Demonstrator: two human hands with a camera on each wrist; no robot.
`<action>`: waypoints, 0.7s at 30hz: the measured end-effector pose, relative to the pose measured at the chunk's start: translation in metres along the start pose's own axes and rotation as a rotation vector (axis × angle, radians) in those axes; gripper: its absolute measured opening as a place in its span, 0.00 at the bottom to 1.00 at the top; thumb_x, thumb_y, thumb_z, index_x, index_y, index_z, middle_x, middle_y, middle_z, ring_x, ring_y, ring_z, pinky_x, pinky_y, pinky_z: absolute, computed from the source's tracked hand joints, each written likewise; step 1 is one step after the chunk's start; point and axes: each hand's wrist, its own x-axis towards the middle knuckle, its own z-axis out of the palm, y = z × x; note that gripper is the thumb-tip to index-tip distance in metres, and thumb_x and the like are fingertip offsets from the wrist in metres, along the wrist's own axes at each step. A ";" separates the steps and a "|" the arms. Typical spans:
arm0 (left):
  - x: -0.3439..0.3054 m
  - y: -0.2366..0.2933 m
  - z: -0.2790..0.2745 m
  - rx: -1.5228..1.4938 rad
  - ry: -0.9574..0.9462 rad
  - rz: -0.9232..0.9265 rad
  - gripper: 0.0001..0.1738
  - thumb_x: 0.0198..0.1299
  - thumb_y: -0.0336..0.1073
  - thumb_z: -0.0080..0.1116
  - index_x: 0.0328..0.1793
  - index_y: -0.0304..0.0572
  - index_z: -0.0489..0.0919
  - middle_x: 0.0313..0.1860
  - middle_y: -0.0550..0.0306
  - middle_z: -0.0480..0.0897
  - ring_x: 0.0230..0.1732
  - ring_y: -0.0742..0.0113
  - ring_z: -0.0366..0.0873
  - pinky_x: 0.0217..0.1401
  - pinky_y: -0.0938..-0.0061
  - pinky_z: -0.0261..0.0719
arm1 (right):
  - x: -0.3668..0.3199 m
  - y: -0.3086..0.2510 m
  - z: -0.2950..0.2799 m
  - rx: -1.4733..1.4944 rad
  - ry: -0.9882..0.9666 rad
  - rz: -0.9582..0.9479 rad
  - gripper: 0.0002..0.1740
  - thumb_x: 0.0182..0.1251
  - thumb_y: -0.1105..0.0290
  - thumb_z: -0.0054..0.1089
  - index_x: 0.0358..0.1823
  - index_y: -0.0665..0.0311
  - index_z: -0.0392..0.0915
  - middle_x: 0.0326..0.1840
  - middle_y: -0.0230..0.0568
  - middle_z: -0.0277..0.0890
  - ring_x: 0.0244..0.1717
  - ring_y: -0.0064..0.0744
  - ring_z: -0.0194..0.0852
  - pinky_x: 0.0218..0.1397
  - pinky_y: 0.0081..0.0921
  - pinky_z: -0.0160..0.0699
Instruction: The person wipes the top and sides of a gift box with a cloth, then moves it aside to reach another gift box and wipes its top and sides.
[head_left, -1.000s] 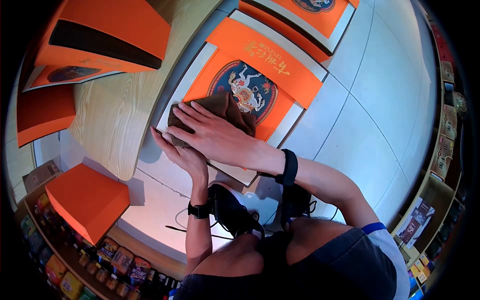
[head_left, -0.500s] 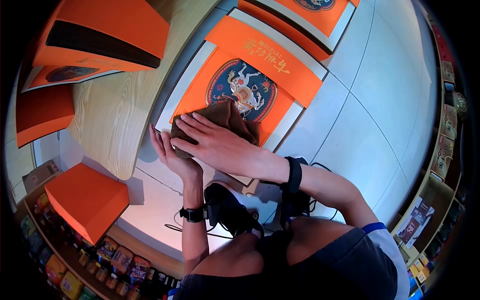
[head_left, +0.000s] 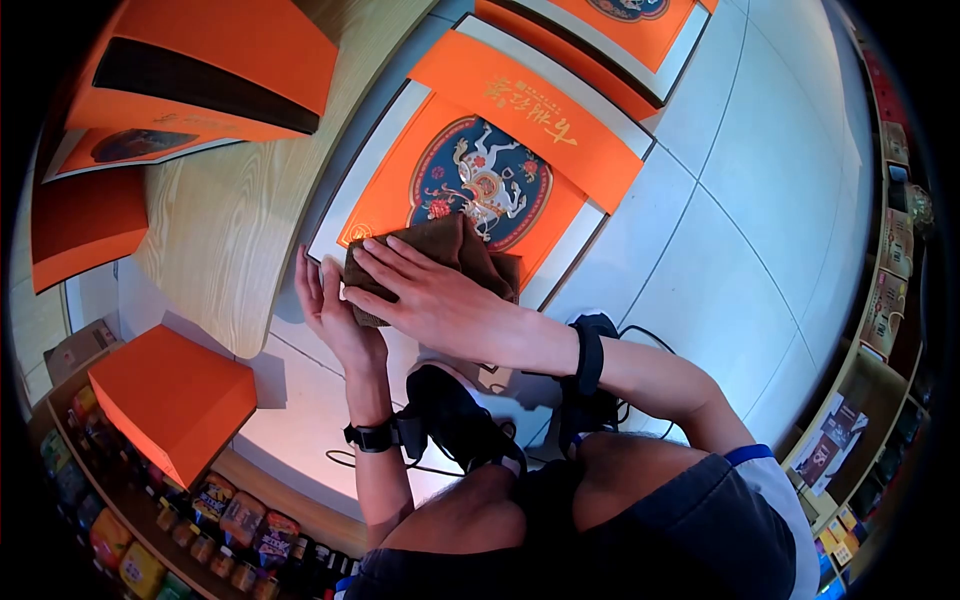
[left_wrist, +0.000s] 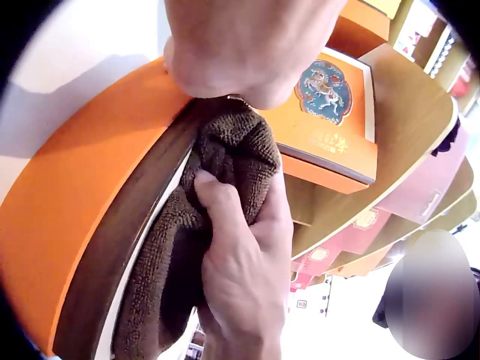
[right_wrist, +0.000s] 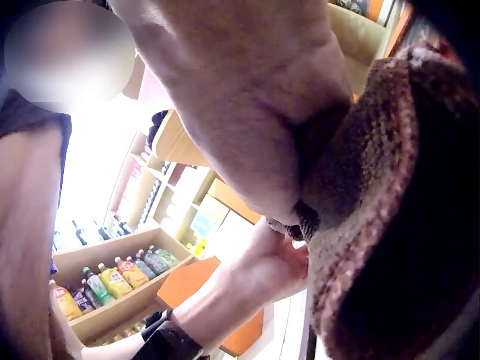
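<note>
A large orange gift box (head_left: 560, 190), with a blue horse medallion and gold lettering, lies on the floor before the person. At its near end the right hand (head_left: 440, 305) holds a folded brown cloth (head_left: 435, 242), fingers laid along its top. The left wrist view shows that hand's thumb (left_wrist: 217, 199) pressed into the cloth's folds by the box's dark edge. Beside the near left corner, the left hand (head_left: 337, 318) touches the box with fingers fairly straight. Its fingertips are hidden in the left wrist view.
Left of the box runs a light wooden shelf (head_left: 215, 270) bearing more orange boxes (head_left: 220, 60). An orange carton (head_left: 175, 400) sits at lower left above shelved snacks and jars. Another gift box (head_left: 640, 50) lies beyond. Shelving (head_left: 850, 390) lines the right side; shoes are close to the near end.
The right hand and cloth have slid toward the person, uncovering more of the medallion and the orange lid. The left hand has shifted slightly left, staying by the near left corner.
</note>
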 end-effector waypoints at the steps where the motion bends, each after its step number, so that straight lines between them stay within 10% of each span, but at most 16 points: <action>1: 0.001 0.000 -0.002 0.016 -0.020 0.005 0.30 0.79 0.31 0.55 0.84 0.40 0.66 0.84 0.43 0.66 0.81 0.56 0.66 0.80 0.61 0.67 | 0.000 -0.001 0.000 -0.018 -0.024 0.003 0.26 0.71 0.71 0.55 0.70 0.66 0.70 0.81 0.62 0.64 0.86 0.57 0.57 0.91 0.50 0.51; 14: 0.007 -0.005 -0.009 0.045 -0.037 0.036 0.29 0.79 0.31 0.56 0.84 0.40 0.67 0.85 0.43 0.65 0.84 0.56 0.62 0.81 0.61 0.65 | -0.012 -0.018 0.002 -0.029 -0.038 0.016 0.32 0.66 0.70 0.60 0.72 0.66 0.69 0.80 0.63 0.64 0.85 0.58 0.58 0.90 0.50 0.53; 21: 0.009 -0.001 -0.009 0.090 -0.037 0.000 0.28 0.80 0.33 0.56 0.83 0.43 0.67 0.74 0.50 0.74 0.71 0.63 0.75 0.70 0.66 0.77 | -0.026 -0.028 -0.013 0.064 -0.198 -0.015 0.45 0.59 0.70 0.67 0.80 0.68 0.61 0.84 0.68 0.55 0.89 0.60 0.49 0.91 0.51 0.50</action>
